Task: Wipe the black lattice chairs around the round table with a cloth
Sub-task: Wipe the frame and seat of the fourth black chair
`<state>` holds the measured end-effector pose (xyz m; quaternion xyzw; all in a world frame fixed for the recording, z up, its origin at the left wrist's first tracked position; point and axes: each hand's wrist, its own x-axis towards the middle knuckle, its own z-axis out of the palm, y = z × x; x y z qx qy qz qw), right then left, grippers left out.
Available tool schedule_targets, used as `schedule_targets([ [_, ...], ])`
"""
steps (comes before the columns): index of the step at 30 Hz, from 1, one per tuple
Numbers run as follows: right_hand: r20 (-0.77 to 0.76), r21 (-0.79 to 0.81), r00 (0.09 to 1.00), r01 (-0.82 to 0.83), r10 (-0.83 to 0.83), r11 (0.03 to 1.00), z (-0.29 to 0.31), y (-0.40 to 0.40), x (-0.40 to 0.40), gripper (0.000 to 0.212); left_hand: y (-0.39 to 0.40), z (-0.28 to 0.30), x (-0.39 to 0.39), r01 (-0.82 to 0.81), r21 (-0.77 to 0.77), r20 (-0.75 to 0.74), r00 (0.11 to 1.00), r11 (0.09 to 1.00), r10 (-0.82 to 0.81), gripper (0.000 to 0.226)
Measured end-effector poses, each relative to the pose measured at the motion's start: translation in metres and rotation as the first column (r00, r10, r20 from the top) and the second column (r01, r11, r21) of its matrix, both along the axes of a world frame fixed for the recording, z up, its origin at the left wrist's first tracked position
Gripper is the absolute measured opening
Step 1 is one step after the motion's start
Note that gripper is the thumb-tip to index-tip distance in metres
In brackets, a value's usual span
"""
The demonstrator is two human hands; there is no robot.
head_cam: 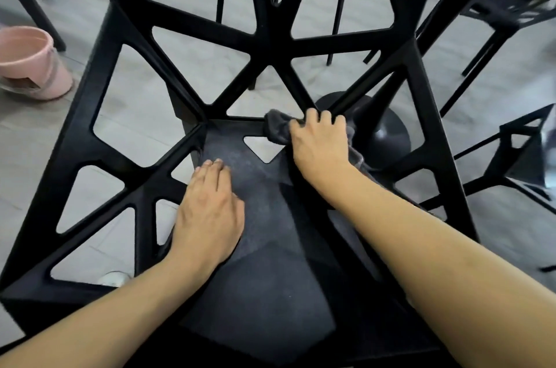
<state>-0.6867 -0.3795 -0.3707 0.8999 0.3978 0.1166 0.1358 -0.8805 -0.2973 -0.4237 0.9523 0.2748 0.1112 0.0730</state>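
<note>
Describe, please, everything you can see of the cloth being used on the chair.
The cloth is dark grey, soft and bunched. The right hand grips it and presses it against the rear edge of the black lattice chair seat, where seat meets backrest. One end pokes out left of the fingers; the rest trails beneath the wrist.

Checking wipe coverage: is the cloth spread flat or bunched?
Bunched. The grey cloth is wadded under the right hand, whose fingers curl over it at the rear of the chair seat.
</note>
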Motion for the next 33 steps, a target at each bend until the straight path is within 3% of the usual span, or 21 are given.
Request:
schedule_targets([
  [4,0.056,-0.074,0.996,0.074,-0.069,0.995,0.000,-0.026,0.022,0.030,0.000,0.001,0.000,0.004,-0.007,0.000,1.000,1.000,-0.004,0.051],
  [10,0.061,-0.001,0.988,0.140,-0.140,0.990,-0.006,-0.024,-0.002,0.030,0.002,0.000,-0.003,0.027,-0.019,0.046,0.999,0.999,-0.026,0.050],
  [15,-0.032,-0.019,0.998,0.052,-0.052,0.998,0.000,-0.071,-0.018,0.027,0.003,0.002,0.001,0.037,-0.016,0.016,0.999,0.999,-0.037,0.046],
  [17,-0.091,0.091,0.996,-0.006,0.014,0.996,0.014,-0.086,-0.015,0.029,0.003,0.006,0.004,0.057,0.001,-0.013,0.998,0.998,-0.057,0.045],
  [19,-0.075,0.376,0.992,-0.070,0.105,0.924,0.041,-0.096,-0.011,0.037,0.001,0.009,0.010,0.097,0.018,-0.036,0.995,0.995,-0.096,0.046],
  [21,0.059,0.641,0.990,-0.137,0.129,0.755,0.084,-0.101,-0.001,0.038,-0.006,0.007,0.017,0.165,0.002,-0.036,0.986,0.986,-0.165,0.053],
  [24,0.156,0.823,0.985,-0.091,-0.069,0.561,0.143,-0.097,0.034,0.032,-0.025,0.000,0.027,0.246,-0.017,-0.047,0.968,0.969,-0.247,0.061],
  [26,0.072,0.858,0.976,0.045,-0.206,0.511,0.155,-0.082,0.066,0.034,-0.034,-0.003,0.028,0.238,-0.028,-0.075,0.968,0.971,-0.239,0.062],
  [28,-0.144,0.762,0.963,0.254,-0.225,0.596,0.141,-0.067,0.087,0.050,-0.037,-0.004,0.027,0.210,-0.041,-0.081,0.974,0.977,-0.213,0.062],
  [30,-0.335,0.579,0.925,0.352,-0.179,0.736,0.118,-0.064,0.094,0.064,-0.038,-0.002,0.026,0.199,-0.038,-0.090,0.975,0.979,-0.202,0.062],
  [33,-0.343,0.574,0.933,0.298,-0.107,0.763,0.108,-0.070,0.101,0.059,-0.038,0.000,0.027,0.188,-0.043,-0.095,0.977,0.981,-0.192,0.061],
])
